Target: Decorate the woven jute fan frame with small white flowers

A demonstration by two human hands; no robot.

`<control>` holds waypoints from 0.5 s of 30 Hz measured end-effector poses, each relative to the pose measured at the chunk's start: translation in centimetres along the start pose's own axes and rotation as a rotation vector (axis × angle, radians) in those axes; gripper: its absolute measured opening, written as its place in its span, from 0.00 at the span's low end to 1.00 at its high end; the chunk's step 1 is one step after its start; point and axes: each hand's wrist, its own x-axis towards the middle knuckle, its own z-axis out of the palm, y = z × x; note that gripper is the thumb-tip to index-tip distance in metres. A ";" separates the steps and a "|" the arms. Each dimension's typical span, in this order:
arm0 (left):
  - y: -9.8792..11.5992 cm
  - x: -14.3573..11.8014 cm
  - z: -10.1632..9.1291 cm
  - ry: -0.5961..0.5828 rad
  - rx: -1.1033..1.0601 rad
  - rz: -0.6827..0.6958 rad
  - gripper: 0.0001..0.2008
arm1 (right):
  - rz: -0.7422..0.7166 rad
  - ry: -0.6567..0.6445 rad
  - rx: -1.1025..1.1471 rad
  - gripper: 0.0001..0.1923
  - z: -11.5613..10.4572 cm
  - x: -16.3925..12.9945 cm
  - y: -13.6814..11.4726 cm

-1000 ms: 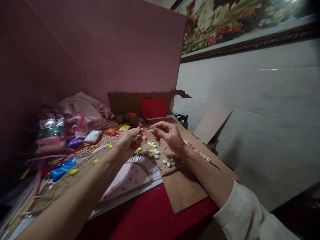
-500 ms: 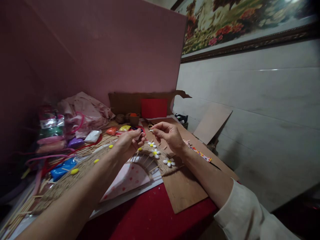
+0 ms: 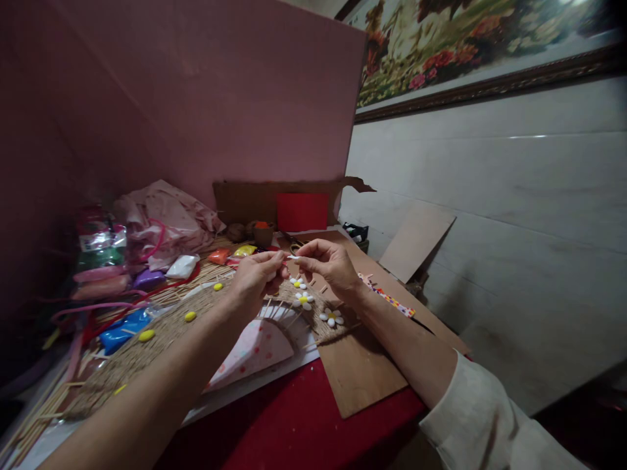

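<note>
My left hand [image 3: 257, 277] and my right hand [image 3: 329, 262] meet fingertip to fingertip above the table, pinching a tiny white piece [image 3: 292, 257] between them. Below them lies a fan-shaped piece made of twine [image 3: 161, 333] and sticks over pink dotted paper [image 3: 255, 349]. On its right arm sit three white flowers with yellow middles [image 3: 304, 299]. Small yellow blobs [image 3: 190, 316] dot the twine on the left.
Brown cardboard [image 3: 357, 375] lies on the red table [image 3: 294, 424]. Clay packets in blue [image 3: 120, 329], purple, orange and yellow, pink cloth [image 3: 161, 219] and a plastic bag crowd the left. A cardboard strip and red card [image 3: 301, 211] stand at the back.
My left hand has moved right and up until its fingertips meet my right hand's at the small white piece. The right hand has hardly moved.
</note>
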 end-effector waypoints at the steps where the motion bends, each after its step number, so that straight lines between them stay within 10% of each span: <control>1: -0.1 0.0 0.0 -0.028 -0.015 -0.008 0.12 | -0.005 0.002 -0.006 0.12 0.1 0.0 0.0; 15: -0.5 0.1 -0.1 -0.287 -0.251 -0.170 0.15 | -0.190 0.078 -0.078 0.12 0.3 -0.3 0.2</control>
